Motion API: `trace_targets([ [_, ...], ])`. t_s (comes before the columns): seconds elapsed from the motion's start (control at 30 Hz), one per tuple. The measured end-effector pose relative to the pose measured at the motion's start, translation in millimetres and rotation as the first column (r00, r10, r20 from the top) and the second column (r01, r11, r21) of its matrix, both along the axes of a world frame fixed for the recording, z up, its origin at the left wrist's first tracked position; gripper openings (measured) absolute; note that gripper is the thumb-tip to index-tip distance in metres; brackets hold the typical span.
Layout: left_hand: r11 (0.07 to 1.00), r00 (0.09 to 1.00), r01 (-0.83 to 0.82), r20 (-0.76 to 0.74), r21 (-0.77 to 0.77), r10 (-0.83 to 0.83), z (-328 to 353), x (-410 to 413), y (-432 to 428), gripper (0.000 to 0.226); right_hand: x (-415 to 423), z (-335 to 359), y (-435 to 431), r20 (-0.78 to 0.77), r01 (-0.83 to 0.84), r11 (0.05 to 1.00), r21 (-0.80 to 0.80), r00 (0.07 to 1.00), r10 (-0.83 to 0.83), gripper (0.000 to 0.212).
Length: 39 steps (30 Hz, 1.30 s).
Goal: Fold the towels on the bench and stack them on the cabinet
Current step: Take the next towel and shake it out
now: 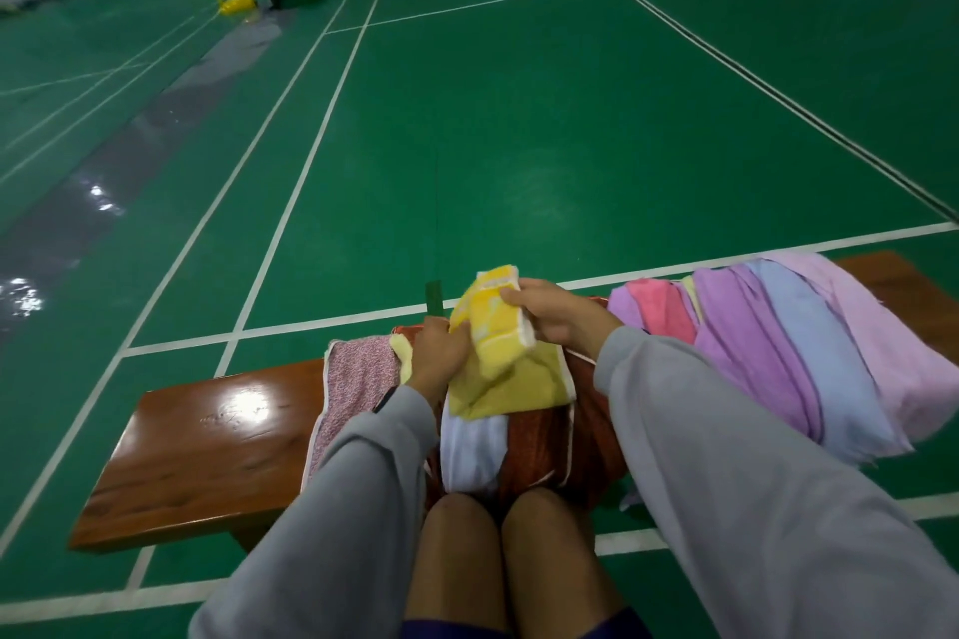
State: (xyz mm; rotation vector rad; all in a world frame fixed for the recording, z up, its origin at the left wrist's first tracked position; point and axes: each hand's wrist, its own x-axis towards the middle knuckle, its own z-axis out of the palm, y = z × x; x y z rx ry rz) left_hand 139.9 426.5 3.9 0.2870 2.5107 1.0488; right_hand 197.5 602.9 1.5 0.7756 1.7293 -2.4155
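Currently the yellow towel [493, 322] is held up just over the middle of the table [218, 441], nearer its far edge, already folded into a small thick packet. The left hand [438, 355] grips its lower left side and the right hand [555, 314] its upper right side; the fingers [512, 298] of both are curled tight onto the cloth, none spread wide.

To finish this fold well, I would square the corners against each other, keep the edges pinched so the layers do not slide, then press the packet flat before letting go.

Directly beneath lie an olive towel [511, 392], a white towel [472, 451] and a rust-red cloth [542, 446], overlapping one another and hanging over the near edge. A flowered pink towel [358, 374] sits just beside them on the left, draped over that same edge. Toward the right end a heap of towels [778, 353] in purple, blue and pink covers the table, still unfolded, so most of the work looks undone.

That loose layer underneath leaves little flat room for pressing; the bare left end would serve better. No cabinet is in view.
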Motion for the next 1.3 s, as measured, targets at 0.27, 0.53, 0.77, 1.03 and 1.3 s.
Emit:
trace_targets([
  [0.27, 0.98, 0.911, -0.175, 0.393, 0.096, 0.125, -24, -18, -18, 0.062, 9, -55, 13, 0.326, -0.001, 0.91, 0.415, 0.934, -0.148, 0.021],
  [0.53, 1.0, 0.978, -0.006, 0.211, 0.013, 0.004, -25, -10, 0, 0.027, 18, -45, 20, 0.324, -0.04, 0.863, 0.504, 0.935, -0.146, 0.029],
  [0.77, 0.994, 0.931, -0.06, 0.365, 0.095, 0.021, -32, -8, -2, 0.049, 35, -36, 10, 0.443, -0.303, 0.523, 0.797, 0.882, -0.163, 0.057],
  [1.03, 0.921, 0.765, -0.1, 0.621, 0.377, -0.171, -3, -5, 3, 0.063, 42, -45, 7, 0.316, -0.05, 0.879, 0.474, 0.942, -0.116, 0.065],
  [1.3, 0.768, 0.756, -0.252, 0.615, 0.588, -0.224, 50, 14, -33, 0.034, 56, 12, -24, 0.148, 0.055, 0.976, -0.212, 0.989, -0.023, 0.049],
])
